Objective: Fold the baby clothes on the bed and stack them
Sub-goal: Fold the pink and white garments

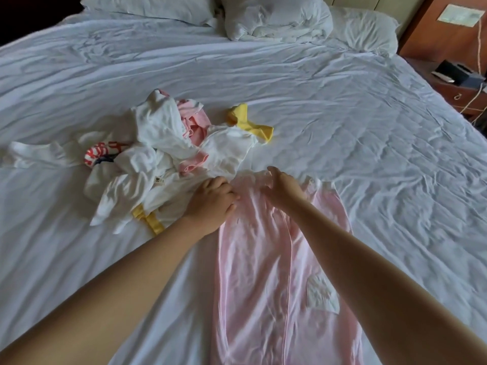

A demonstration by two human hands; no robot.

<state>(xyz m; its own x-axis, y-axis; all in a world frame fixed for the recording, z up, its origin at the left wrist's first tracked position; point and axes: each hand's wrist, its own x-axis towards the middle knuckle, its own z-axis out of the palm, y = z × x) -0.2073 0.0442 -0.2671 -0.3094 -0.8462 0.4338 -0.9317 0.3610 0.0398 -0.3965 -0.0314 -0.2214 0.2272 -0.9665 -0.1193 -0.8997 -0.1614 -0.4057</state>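
Observation:
A long pale pink baby garment (258, 272) lies stretched flat on the white bed sheet (369, 154), running from the near edge up toward the middle, with a white patch on its right side. My left hand (210, 204) has curled fingers gripping the garment's upper left edge. My right hand (283, 189) pinches the fabric at the top near the collar. To the left lies a jumbled pile of baby clothes (163, 154): white pieces, pink ones, one with red print, and yellow-trimmed items.
White pillows (274, 17) lie at the head of the bed. A wooden nightstand (458, 83) with small dark objects and a cord stands at the right. The right half of the sheet is wrinkled and bare.

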